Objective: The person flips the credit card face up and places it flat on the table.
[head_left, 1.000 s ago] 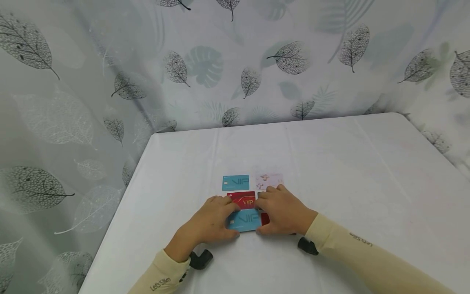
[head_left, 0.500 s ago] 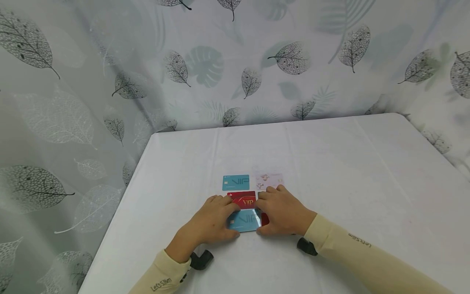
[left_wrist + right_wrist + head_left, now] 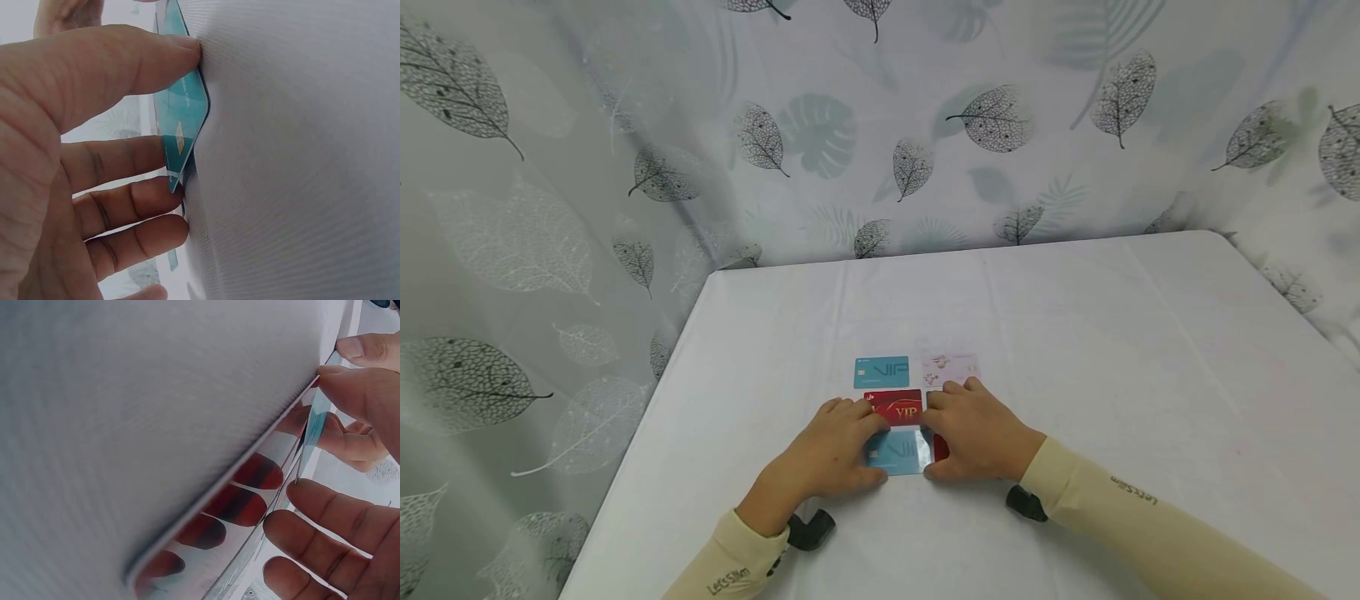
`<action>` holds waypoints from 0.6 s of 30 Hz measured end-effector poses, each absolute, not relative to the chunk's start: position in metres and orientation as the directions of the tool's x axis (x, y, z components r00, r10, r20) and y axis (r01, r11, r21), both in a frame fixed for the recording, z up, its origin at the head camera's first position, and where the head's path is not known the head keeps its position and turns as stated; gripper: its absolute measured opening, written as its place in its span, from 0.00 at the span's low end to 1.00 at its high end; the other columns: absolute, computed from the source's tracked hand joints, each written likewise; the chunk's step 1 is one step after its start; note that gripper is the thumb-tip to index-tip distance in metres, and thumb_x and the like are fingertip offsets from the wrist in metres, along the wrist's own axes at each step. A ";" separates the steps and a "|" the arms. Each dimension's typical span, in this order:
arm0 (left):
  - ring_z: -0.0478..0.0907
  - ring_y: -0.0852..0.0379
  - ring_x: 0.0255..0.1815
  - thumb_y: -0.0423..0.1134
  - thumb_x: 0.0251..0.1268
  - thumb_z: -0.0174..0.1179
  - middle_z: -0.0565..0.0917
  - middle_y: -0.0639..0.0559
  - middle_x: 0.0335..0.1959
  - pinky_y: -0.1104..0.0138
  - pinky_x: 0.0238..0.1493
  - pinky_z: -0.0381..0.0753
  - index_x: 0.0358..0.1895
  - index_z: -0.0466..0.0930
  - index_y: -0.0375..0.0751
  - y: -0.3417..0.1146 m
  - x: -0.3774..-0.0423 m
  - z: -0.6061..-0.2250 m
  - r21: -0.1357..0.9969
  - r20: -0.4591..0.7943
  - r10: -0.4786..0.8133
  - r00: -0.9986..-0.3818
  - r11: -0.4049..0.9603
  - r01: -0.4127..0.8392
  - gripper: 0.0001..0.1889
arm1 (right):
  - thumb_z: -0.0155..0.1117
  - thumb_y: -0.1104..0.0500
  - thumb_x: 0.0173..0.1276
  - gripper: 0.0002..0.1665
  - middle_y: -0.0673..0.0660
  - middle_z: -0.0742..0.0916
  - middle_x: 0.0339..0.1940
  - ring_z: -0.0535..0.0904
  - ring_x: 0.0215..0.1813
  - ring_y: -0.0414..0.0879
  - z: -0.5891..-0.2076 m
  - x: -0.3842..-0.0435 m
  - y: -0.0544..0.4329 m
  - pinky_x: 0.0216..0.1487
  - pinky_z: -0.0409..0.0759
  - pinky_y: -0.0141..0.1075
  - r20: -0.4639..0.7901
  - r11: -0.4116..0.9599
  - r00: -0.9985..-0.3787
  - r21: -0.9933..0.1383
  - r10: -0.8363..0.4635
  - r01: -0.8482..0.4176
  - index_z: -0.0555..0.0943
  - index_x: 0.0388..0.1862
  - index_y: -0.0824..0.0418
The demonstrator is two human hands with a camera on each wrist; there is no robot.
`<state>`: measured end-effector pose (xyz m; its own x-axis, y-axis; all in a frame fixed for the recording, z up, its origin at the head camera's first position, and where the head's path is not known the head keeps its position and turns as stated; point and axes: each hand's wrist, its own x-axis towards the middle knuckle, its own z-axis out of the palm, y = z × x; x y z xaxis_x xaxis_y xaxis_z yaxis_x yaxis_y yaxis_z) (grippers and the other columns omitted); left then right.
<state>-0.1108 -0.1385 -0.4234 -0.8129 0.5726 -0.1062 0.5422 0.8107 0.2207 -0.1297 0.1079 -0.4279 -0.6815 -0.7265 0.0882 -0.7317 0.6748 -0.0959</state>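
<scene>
A blue VIP card lies in front of me, held at both ends between my hands. My left hand pinches its left end, thumb on the near edge and fingers on the far edge; the left wrist view shows the teal card tilted off the white cloth. At the other end my right hand grips it between thumb and fingertips. Beneath that hand, part of another red card shows. Just beyond the held card is a red VIP card, partly covered by my left fingers.
Farther back on the white-covered table lie another blue VIP card and a pale pink card. A dark card edge peeks out beside my right fingers. A leaf-patterned curtain surrounds the table's back and sides.
A bright glare has appeared and grown on the right end of the held blue card, so its tilt has shifted slightly. Both hands have barely moved.
</scene>
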 end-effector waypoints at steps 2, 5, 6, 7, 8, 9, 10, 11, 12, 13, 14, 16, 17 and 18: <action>0.76 0.53 0.59 0.56 0.56 0.75 0.82 0.53 0.59 0.48 0.76 0.65 0.62 0.81 0.50 -0.139 -0.111 -0.423 0.221 -0.108 0.572 -0.813 0.811 0.541 0.31 | 0.79 0.32 0.51 0.36 0.51 0.89 0.47 0.80 0.47 0.47 -0.428 -0.129 0.109 0.49 0.77 0.45 0.081 0.680 -0.687 -0.097 -0.722 -0.727 0.88 0.53 0.52; 0.76 0.52 0.59 0.56 0.57 0.75 0.82 0.53 0.59 0.48 0.76 0.64 0.61 0.82 0.50 -0.139 -0.111 -0.422 0.231 -0.107 0.572 -0.813 0.809 0.540 0.30 | 0.79 0.32 0.51 0.37 0.52 0.89 0.49 0.80 0.48 0.48 -0.427 -0.129 0.111 0.49 0.78 0.46 0.073 0.689 -0.695 -0.096 -0.715 -0.718 0.88 0.54 0.52; 0.76 0.52 0.59 0.56 0.57 0.75 0.82 0.53 0.58 0.48 0.76 0.64 0.61 0.82 0.50 -0.139 -0.111 -0.422 0.235 -0.104 0.573 -0.813 0.808 0.540 0.29 | 0.79 0.32 0.51 0.37 0.52 0.89 0.50 0.80 0.48 0.48 -0.426 -0.129 0.112 0.49 0.78 0.46 0.073 0.691 -0.698 -0.097 -0.713 -0.716 0.87 0.55 0.52; 0.75 0.52 0.59 0.56 0.57 0.75 0.82 0.54 0.58 0.48 0.76 0.64 0.60 0.82 0.50 -0.138 -0.111 -0.421 0.241 -0.101 0.575 -0.812 0.806 0.541 0.29 | 0.79 0.32 0.51 0.37 0.52 0.89 0.50 0.80 0.48 0.48 -0.426 -0.129 0.113 0.50 0.78 0.46 0.074 0.693 -0.699 -0.096 -0.711 -0.715 0.87 0.55 0.51; 0.75 0.52 0.59 0.56 0.57 0.75 0.82 0.54 0.58 0.47 0.76 0.64 0.60 0.82 0.50 -0.138 -0.111 -0.421 0.247 -0.098 0.578 -0.810 0.803 0.543 0.29 | 0.79 0.32 0.51 0.37 0.52 0.89 0.50 0.80 0.49 0.48 -0.425 -0.128 0.114 0.50 0.78 0.46 0.074 0.694 -0.701 -0.096 -0.710 -0.713 0.87 0.54 0.51; 0.75 0.53 0.59 0.56 0.57 0.75 0.81 0.54 0.58 0.47 0.76 0.64 0.60 0.82 0.51 -0.137 -0.111 -0.421 0.251 -0.094 0.581 -0.809 0.800 0.545 0.28 | 0.79 0.32 0.51 0.37 0.52 0.89 0.51 0.80 0.49 0.48 -0.425 -0.128 0.115 0.50 0.78 0.47 0.075 0.696 -0.702 -0.095 -0.708 -0.712 0.87 0.54 0.51; 0.75 0.53 0.59 0.56 0.58 0.75 0.81 0.55 0.57 0.47 0.76 0.64 0.60 0.82 0.51 -0.136 -0.112 -0.421 0.255 -0.090 0.584 -0.807 0.797 0.548 0.28 | 0.79 0.32 0.51 0.36 0.52 0.89 0.50 0.80 0.49 0.48 -0.424 -0.128 0.116 0.50 0.78 0.47 0.075 0.696 -0.703 -0.097 -0.707 -0.711 0.87 0.53 0.51; 0.75 0.53 0.59 0.56 0.58 0.75 0.81 0.55 0.57 0.47 0.76 0.64 0.60 0.82 0.51 -0.135 -0.112 -0.420 0.257 -0.086 0.587 -0.805 0.793 0.552 0.28 | 0.79 0.32 0.51 0.36 0.52 0.89 0.50 0.80 0.49 0.49 -0.424 -0.128 0.117 0.50 0.78 0.47 0.075 0.697 -0.704 -0.100 -0.706 -0.710 0.87 0.53 0.51; 0.75 0.54 0.59 0.56 0.58 0.74 0.81 0.55 0.57 0.48 0.76 0.64 0.60 0.82 0.52 -0.134 -0.113 -0.419 0.258 -0.080 0.592 -0.802 0.790 0.556 0.28 | 0.79 0.32 0.51 0.35 0.52 0.89 0.50 0.80 0.49 0.49 -0.423 -0.128 0.118 0.50 0.78 0.47 0.075 0.699 -0.706 -0.103 -0.704 -0.708 0.87 0.53 0.51; 0.75 0.54 0.59 0.56 0.59 0.74 0.81 0.55 0.56 0.48 0.76 0.64 0.60 0.82 0.51 -0.132 -0.113 -0.419 0.258 -0.075 0.596 -0.799 0.786 0.562 0.28 | 0.79 0.32 0.51 0.35 0.52 0.89 0.49 0.80 0.49 0.48 -0.423 -0.128 0.119 0.50 0.78 0.47 0.075 0.699 -0.707 -0.104 -0.703 -0.707 0.87 0.52 0.51; 0.75 0.54 0.59 0.57 0.59 0.74 0.81 0.56 0.56 0.48 0.76 0.64 0.61 0.82 0.51 -0.130 -0.114 -0.418 0.255 -0.070 0.603 -0.795 0.781 0.570 0.28 | 0.79 0.32 0.51 0.35 0.51 0.88 0.49 0.80 0.48 0.48 -0.423 -0.128 0.121 0.49 0.78 0.47 0.075 0.701 -0.709 -0.108 -0.702 -0.705 0.87 0.52 0.52; 0.75 0.54 0.61 0.57 0.60 0.73 0.81 0.55 0.57 0.49 0.76 0.64 0.62 0.82 0.50 -0.125 -0.115 -0.417 0.246 -0.062 0.617 -0.785 0.771 0.587 0.28 | 0.79 0.32 0.52 0.36 0.51 0.88 0.47 0.80 0.47 0.47 -0.424 -0.128 0.124 0.48 0.77 0.46 0.077 0.702 -0.711 -0.113 -0.700 -0.703 0.87 0.53 0.52; 0.75 0.54 0.61 0.57 0.60 0.73 0.81 0.55 0.57 0.49 0.75 0.65 0.62 0.82 0.50 -0.122 -0.116 -0.416 0.242 -0.057 0.624 -0.779 0.766 0.596 0.29 | 0.79 0.32 0.52 0.35 0.50 0.88 0.46 0.79 0.46 0.46 -0.424 -0.128 0.126 0.47 0.77 0.45 0.079 0.702 -0.711 -0.112 -0.699 -0.703 0.87 0.52 0.51; 0.75 0.54 0.62 0.58 0.61 0.73 0.81 0.55 0.57 0.50 0.75 0.66 0.62 0.82 0.49 -0.120 -0.117 -0.416 0.232 -0.053 0.632 -0.773 0.761 0.606 0.29 | 0.79 0.32 0.52 0.35 0.49 0.87 0.45 0.79 0.45 0.46 -0.425 -0.128 0.128 0.46 0.76 0.44 0.083 0.703 -0.711 -0.111 -0.698 -0.703 0.87 0.52 0.51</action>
